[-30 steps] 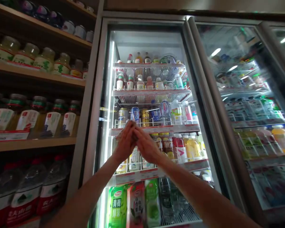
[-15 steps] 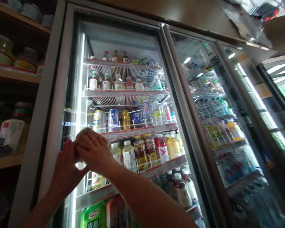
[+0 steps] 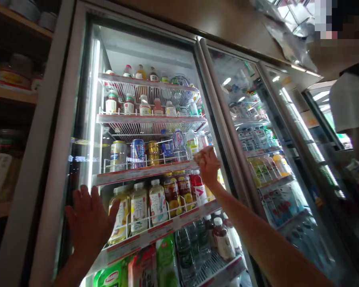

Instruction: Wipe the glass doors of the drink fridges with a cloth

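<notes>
My right hand is closed around a crumpled beige cloth, pressed near the right side of a fridge's glass door. Part of the cloth is hidden by the fingers. Low at the left side of the same door is my left hand, fingers spread, palm toward the glass, holding nothing. Whether it touches the glass I cannot tell. Behind the glass, beverage cans and bottled drinks stand on wire shelves.
A metal door frame separates this door from another glass-fronted fridge on the right. Wooden shelves with jars stand at the left. At the far right is a person in a white top.
My right hand has swept the cloth from the left of the door across to the right. My left hand has come off the cloth, moved lower and spread its fingers. A person has appeared at right.
</notes>
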Demonstrator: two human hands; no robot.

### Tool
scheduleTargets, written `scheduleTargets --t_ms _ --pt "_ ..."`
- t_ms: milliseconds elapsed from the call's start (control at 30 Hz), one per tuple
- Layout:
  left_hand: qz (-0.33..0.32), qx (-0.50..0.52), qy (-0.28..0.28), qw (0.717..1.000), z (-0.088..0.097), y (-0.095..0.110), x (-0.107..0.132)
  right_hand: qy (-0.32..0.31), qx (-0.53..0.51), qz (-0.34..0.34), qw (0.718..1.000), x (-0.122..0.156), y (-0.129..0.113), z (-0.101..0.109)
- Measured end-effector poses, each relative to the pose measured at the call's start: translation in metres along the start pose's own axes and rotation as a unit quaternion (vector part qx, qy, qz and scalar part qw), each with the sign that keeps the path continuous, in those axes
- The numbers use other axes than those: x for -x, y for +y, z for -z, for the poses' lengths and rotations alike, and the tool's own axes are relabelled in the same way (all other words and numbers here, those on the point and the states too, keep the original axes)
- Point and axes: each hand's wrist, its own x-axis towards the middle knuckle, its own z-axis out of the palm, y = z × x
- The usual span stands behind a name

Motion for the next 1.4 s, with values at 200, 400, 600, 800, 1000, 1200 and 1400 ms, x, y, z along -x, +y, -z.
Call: scheduleTargets --t_ms 200,400,600,800,1000,1200,1400 --pt "0.001 -0.029 -0.008 1.0 -0.001 -0.001 0.003 -0.064 0.007 0.121 0.991 0.004 -0.013 -0.013" --pt "-0.023 -0.062 0.011 0.998 -0.004 -0.002 0.006 -0.015 0.056 -0.058 0.997 -0.019 0.056 0.006" --pt "-0.014 -0.065 0.001 0.998 -0.003 -0.004 0.005 -0.147 -0.032 0.221 0.964 0.0 -0.017 -0.012" --pt "-0.023 -0.062 0.023 0.998 -0.01 -0.009 0.009 -0.041 -0.009 -0.027 0.999 -0.054 -0.026 -0.038" --pt "-0.063 -0.056 0.012 0.996 -0.007 -0.025 0.017 -0.18 -0.124 0.334 0.917 0.003 -0.136 -0.05" --pt "-0.147 -0.033 -0.014 0.989 0.005 -0.054 0.037 -0.169 -0.051 0.109 0.978 -0.048 -0.161 -0.066" --pt "-0.115 -0.003 -0.019 0.993 0.019 -0.078 0.076 -0.232 -0.147 0.387 0.88 0.023 -0.221 -0.065"
